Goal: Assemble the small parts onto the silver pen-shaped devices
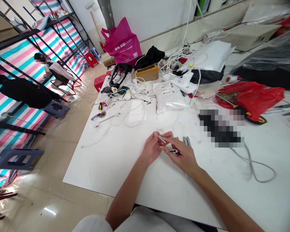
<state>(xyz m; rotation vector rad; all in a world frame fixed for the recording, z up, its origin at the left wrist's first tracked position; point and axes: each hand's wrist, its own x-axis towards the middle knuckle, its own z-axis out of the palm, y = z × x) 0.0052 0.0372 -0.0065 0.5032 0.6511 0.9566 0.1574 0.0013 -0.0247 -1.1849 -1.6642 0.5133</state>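
My left hand (151,149) is closed around one end of a small grey pen-like piece (161,139) above the white table. The fingers of my right hand (185,156) meet its other end. A second slim piece, white with a dark tip (174,151), lies in my right hand, held between the lower fingers and pointing left. Just beyond the right hand, several silver-grey pen-like barrels (187,141) lie side by side on the table, partly hidden by the hand. Exact kinds are too small to make out.
On the white table (106,170) are a white plastic parcel (170,96), screwdrivers (100,106), tangled white cables, a red bag (253,96) and a looped grey cable (252,170). A magenta bag (123,45) stands behind. People and stools (18,159) are at left.
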